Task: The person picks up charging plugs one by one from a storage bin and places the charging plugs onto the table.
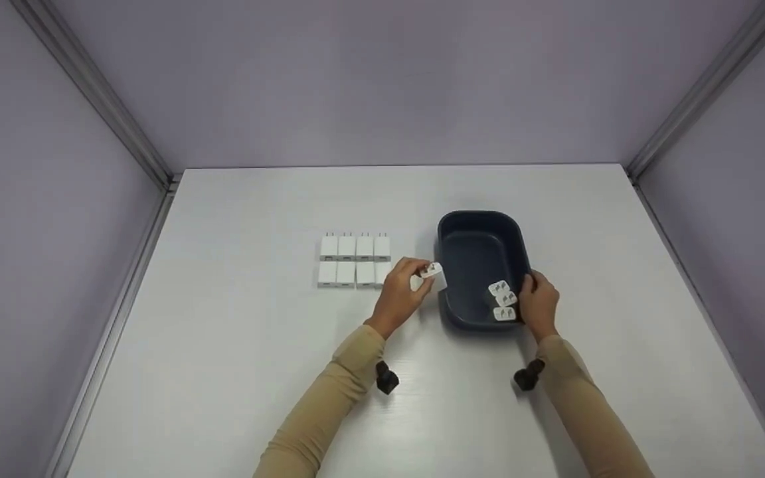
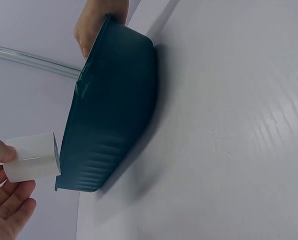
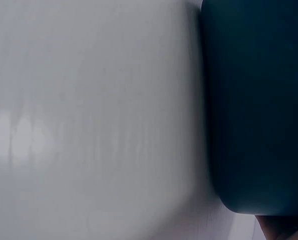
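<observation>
My left hand pinches a white plug-in charger between thumb and fingers at the left rim of a dark blue-green plastic bin. In the head view the charger's pronged end faces up. My right hand grips the bin's right rim, near its front corner. Inside the bin, several white chargers are grouped at the front right with their prongs up. In the right wrist view the bin's outer wall fills the right side and hides most of that hand.
Two rows of white chargers lie left of the bin: a back row with prongs pointing away, and a front row partly covered by my left hand. All stand on a white table with pale walls around it.
</observation>
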A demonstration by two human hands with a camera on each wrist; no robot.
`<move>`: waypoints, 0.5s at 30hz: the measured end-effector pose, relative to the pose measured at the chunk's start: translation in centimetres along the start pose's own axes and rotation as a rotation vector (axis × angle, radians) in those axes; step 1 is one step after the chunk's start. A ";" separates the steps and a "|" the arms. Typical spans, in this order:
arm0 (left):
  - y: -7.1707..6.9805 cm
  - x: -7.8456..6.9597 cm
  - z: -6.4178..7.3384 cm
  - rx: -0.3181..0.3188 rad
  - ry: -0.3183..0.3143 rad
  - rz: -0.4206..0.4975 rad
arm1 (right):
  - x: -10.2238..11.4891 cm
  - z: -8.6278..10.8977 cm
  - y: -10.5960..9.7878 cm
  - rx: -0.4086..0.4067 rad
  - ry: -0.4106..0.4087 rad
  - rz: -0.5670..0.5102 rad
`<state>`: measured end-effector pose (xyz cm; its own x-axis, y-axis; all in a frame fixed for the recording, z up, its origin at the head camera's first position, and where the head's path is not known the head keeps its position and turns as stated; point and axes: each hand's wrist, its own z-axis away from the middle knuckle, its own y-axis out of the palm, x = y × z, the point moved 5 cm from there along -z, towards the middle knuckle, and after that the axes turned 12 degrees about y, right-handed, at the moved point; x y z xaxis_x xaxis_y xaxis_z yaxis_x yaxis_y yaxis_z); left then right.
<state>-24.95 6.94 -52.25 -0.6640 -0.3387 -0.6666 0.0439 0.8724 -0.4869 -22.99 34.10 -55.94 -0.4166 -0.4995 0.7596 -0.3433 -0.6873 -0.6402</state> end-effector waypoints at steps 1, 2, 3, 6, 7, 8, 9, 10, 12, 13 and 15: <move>-0.1 0.1 0.1 0.001 -0.002 -0.005 | -0.1 0.0 0.0 0.001 0.003 0.003; -0.1 0.2 0.2 0.004 -0.003 -0.008 | -0.1 0.0 0.0 0.001 0.007 0.003; -0.2 0.3 0.3 0.006 -0.004 -0.013 | -0.2 0.0 0.0 0.000 0.008 0.002; -0.3 0.6 0.7 0.009 0.002 -0.033 | -0.1 0.0 0.0 -0.004 0.008 -0.006; -0.4 0.7 0.9 0.009 0.002 -0.039 | -0.1 0.0 0.0 -0.005 0.006 -0.006; -0.4 0.8 1.0 0.010 0.001 -0.042 | -0.1 0.0 0.0 -0.005 0.005 -0.009; -0.4 0.9 1.2 0.011 -0.001 -0.047 | -0.1 -0.1 0.0 -0.005 0.004 -0.011; -0.4 1.0 1.3 0.013 -0.006 -0.051 | -0.1 -0.1 0.0 -0.005 0.002 -0.012; -0.3 1.1 1.6 0.020 -0.014 -0.058 | 0.0 -0.1 0.0 -0.009 0.001 -0.011; -0.3 1.2 1.7 0.022 -0.018 -0.059 | 0.0 -0.1 0.0 -0.011 0.001 -0.011; -0.3 1.3 1.9 0.027 -0.023 -0.066 | 0.0 -0.1 0.1 -0.008 0.000 -0.019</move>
<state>-24.41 5.54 -54.10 -0.6485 -0.4034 -0.6456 0.0212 0.8382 -0.5450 -23.12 34.12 -56.01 -0.4099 -0.4861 0.7718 -0.3583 -0.6923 -0.6263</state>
